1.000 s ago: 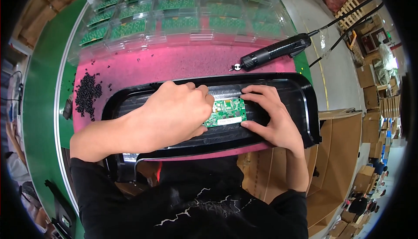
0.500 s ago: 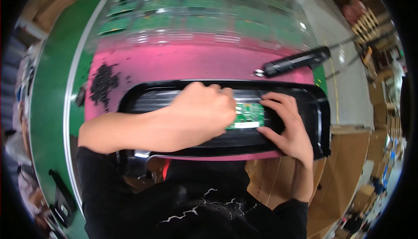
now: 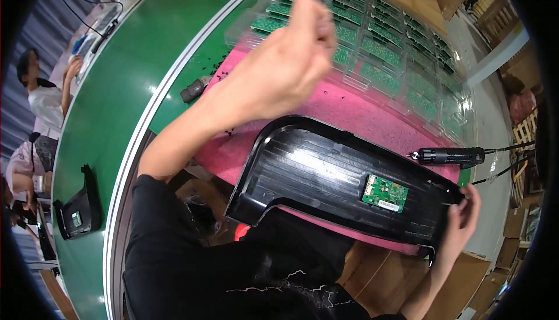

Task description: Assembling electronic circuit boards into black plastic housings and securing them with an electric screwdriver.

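A long black plastic cover (image 3: 303, 186) lies open side up at the near edge of the pink mat. On its floor, right of the middle, sits a small green circuit board (image 3: 385, 193) with a white label strip. My left hand (image 3: 303, 58) is raised beyond the cover, closed with curled fingers, in front of the clear trays. What it holds, if anything, is hidden. My right hand (image 3: 460, 224) is closed around the right end of the cover, its fingers at the far corner. Small black screws (image 3: 221, 74) show past my left forearm, which hides the others.
Clear plastic trays (image 3: 402, 90) of green boards stand at the back. A corded black electric screwdriver (image 3: 448, 156) lies right of the mat (image 3: 349, 107). Another black cover (image 3: 81, 212) with a board rests on the green surface (image 3: 137, 87) at left, with people beyond.
My left hand has lifted off the circuit board and moved away toward the trays. My right hand has gone from the board to the cover's right end. The view has turned left.
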The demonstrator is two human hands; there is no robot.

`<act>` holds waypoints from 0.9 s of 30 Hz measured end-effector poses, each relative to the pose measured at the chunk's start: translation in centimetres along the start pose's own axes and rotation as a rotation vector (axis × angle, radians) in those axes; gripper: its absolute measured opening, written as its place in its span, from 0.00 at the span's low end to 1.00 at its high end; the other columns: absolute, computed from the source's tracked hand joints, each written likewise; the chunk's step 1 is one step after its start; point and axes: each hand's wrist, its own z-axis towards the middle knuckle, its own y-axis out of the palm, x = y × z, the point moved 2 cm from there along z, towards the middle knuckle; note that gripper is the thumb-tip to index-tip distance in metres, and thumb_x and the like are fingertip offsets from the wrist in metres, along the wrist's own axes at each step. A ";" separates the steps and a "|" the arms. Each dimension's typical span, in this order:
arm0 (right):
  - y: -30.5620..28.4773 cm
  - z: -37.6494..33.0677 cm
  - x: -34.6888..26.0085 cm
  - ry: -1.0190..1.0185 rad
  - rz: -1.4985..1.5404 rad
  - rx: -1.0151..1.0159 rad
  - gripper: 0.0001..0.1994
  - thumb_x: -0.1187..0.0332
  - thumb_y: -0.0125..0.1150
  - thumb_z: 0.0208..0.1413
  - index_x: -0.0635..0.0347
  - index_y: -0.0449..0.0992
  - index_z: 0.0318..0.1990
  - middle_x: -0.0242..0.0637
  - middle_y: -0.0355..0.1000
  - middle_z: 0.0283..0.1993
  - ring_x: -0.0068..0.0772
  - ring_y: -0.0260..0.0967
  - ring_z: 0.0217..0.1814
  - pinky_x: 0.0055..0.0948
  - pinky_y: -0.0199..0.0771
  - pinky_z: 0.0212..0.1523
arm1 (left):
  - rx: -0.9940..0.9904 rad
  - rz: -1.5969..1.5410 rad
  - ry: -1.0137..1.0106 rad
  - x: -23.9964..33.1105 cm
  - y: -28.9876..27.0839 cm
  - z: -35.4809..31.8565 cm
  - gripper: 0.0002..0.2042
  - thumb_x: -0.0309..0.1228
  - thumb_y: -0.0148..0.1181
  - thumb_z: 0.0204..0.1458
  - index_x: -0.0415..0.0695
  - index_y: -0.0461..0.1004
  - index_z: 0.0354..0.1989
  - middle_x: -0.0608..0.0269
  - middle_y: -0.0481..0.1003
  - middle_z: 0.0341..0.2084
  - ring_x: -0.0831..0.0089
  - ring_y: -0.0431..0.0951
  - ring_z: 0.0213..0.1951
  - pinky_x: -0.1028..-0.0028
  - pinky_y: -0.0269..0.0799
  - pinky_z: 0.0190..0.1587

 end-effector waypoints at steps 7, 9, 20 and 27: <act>-7.6 6.5 6.1 0.281 0.273 0.297 0.24 0.71 0.54 0.61 0.63 0.60 0.64 0.38 0.64 0.58 0.26 0.61 0.57 0.23 0.60 0.56 | -0.438 0.400 -0.107 -4.2 -0.4 -5.8 0.13 0.23 0.57 0.50 0.37 0.69 0.45 0.52 0.72 0.32 0.54 0.75 0.40 0.62 0.71 0.41; -9.3 8.4 10.4 0.372 0.551 0.235 0.23 0.69 0.56 0.60 0.63 0.62 0.62 0.39 0.66 0.56 0.28 0.66 0.53 0.26 0.65 0.54 | -0.445 0.396 -0.083 -4.8 0.2 -6.4 0.12 0.24 0.59 0.48 0.37 0.72 0.42 0.53 0.73 0.32 0.53 0.75 0.40 0.62 0.71 0.42; 3.2 12.3 1.6 0.090 0.778 0.154 0.20 0.64 0.61 0.57 0.61 0.66 0.54 0.36 0.73 0.43 0.28 0.69 0.46 0.31 0.68 0.50 | -0.508 0.375 -0.112 -6.1 1.4 -6.0 0.05 0.20 0.55 0.48 0.35 0.71 0.33 0.49 0.72 0.30 0.50 0.74 0.38 0.60 0.70 0.41; 7.0 9.9 -2.6 0.153 1.031 0.044 0.18 0.56 0.55 0.61 0.60 0.66 0.48 0.32 0.65 0.29 0.29 0.64 0.32 0.31 0.66 0.41 | -0.319 0.345 -0.075 -2.2 1.9 -2.2 0.06 0.19 0.52 0.51 0.34 0.67 0.37 0.48 0.71 0.32 0.51 0.73 0.38 0.61 0.69 0.43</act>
